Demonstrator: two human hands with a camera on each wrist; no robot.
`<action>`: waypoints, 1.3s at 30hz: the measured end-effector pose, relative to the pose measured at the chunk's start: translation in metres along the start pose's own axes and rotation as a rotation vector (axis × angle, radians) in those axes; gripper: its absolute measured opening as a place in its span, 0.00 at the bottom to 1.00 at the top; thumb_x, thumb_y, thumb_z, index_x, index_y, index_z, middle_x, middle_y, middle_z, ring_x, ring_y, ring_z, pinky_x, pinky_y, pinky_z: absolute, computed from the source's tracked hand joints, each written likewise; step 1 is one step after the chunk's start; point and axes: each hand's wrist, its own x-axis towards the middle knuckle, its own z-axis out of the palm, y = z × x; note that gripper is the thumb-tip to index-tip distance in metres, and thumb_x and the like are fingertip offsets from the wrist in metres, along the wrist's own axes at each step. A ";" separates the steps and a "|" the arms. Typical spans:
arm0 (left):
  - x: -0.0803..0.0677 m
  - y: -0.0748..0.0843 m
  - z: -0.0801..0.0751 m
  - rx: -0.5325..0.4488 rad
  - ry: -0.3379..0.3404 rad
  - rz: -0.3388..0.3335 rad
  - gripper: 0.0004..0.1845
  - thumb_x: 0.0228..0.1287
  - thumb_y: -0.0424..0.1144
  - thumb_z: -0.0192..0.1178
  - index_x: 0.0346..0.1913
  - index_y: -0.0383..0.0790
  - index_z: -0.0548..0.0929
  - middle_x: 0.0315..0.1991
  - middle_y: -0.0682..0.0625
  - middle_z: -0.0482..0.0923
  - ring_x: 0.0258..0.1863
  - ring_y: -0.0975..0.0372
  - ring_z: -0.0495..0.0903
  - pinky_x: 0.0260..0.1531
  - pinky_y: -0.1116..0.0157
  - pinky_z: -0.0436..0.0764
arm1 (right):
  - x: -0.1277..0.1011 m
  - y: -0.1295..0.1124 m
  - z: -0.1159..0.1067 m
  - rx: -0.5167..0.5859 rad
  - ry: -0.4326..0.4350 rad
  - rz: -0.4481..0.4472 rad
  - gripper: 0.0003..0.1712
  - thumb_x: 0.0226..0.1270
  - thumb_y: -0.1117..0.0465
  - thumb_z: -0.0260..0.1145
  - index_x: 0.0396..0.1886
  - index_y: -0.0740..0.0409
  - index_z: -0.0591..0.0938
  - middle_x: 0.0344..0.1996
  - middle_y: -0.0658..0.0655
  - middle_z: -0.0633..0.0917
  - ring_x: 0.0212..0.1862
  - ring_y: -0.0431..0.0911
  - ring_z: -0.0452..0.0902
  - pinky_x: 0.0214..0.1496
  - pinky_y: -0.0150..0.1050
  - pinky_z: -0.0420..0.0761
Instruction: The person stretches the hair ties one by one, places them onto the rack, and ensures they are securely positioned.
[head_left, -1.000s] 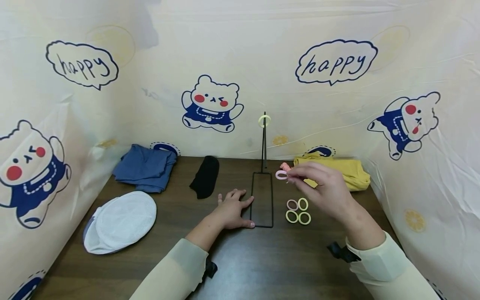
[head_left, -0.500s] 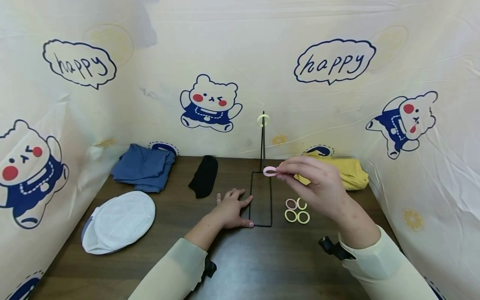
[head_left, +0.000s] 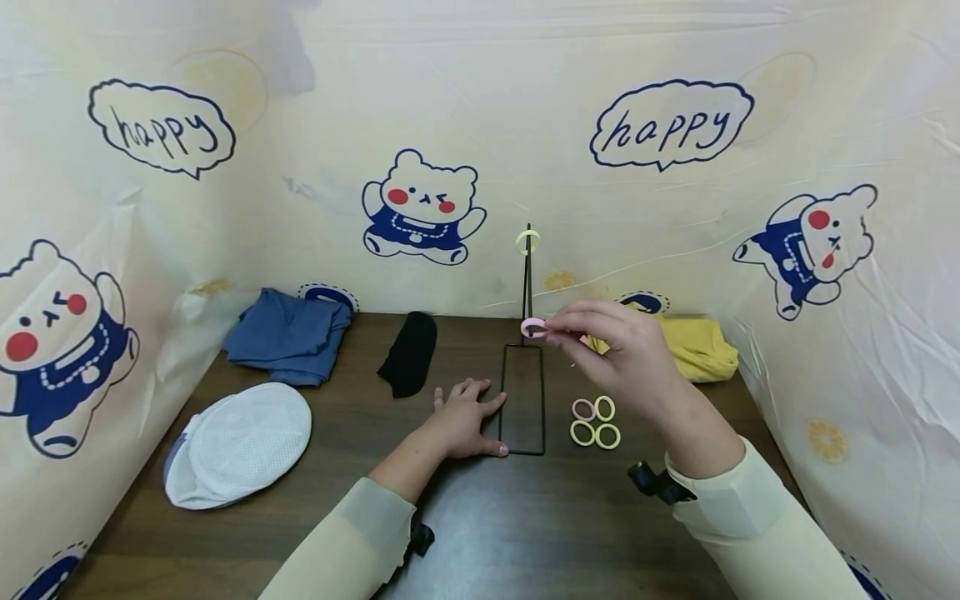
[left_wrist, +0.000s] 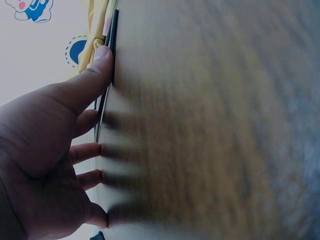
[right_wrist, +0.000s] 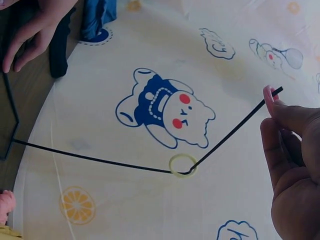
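A black wire stand (head_left: 522,400) has a rectangular base on the dark table (head_left: 495,533) and an upright rod. A pale yellow hair ring (head_left: 528,242) hangs near the rod's top. My right hand (head_left: 557,332) pinches a pink hair ring (head_left: 533,327) just in front of the rod. In the right wrist view the pink ring (right_wrist: 269,94) sits at the tip of the stand's wire arm (right_wrist: 235,130), with the yellow ring (right_wrist: 182,165) at its bend. My left hand (head_left: 465,421) lies flat on the table. Its thumb (left_wrist: 102,60) touches the base frame (left_wrist: 113,35).
Several loose hair rings (head_left: 595,422) lie right of the base. Along the back lie a blue cloth (head_left: 288,333), a black sock (head_left: 411,352) and a yellow cloth (head_left: 701,346). A white mesh cap (head_left: 240,442) sits front left. Printed sheeting (head_left: 480,125) walls three sides.
My right hand has carried the pink ring left and slightly up, from above the loose rings to the stand's rod. The left hand has stayed put.
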 end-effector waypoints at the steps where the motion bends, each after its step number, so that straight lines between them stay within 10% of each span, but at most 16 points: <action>1: 0.000 0.000 0.000 -0.001 -0.001 0.000 0.52 0.56 0.70 0.70 0.82 0.61 0.61 0.83 0.47 0.50 0.82 0.43 0.43 0.69 0.26 0.42 | 0.000 0.001 0.000 0.001 0.002 0.006 0.12 0.58 0.70 0.79 0.42 0.57 0.92 0.41 0.51 0.91 0.42 0.44 0.87 0.48 0.29 0.80; 23: 0.000 0.004 -0.002 0.000 -0.008 0.000 0.52 0.56 0.69 0.71 0.82 0.60 0.61 0.83 0.48 0.49 0.82 0.44 0.43 0.70 0.27 0.42 | 0.008 0.050 0.020 -0.034 0.035 0.114 0.10 0.63 0.72 0.76 0.43 0.59 0.92 0.43 0.54 0.89 0.43 0.46 0.87 0.45 0.37 0.85; 39: -0.002 0.002 -0.002 -0.011 0.001 0.002 0.52 0.56 0.69 0.71 0.81 0.59 0.62 0.83 0.47 0.51 0.82 0.44 0.44 0.69 0.26 0.43 | 0.033 0.081 0.052 0.089 0.140 0.486 0.11 0.70 0.66 0.73 0.50 0.62 0.89 0.46 0.55 0.86 0.47 0.45 0.86 0.52 0.39 0.85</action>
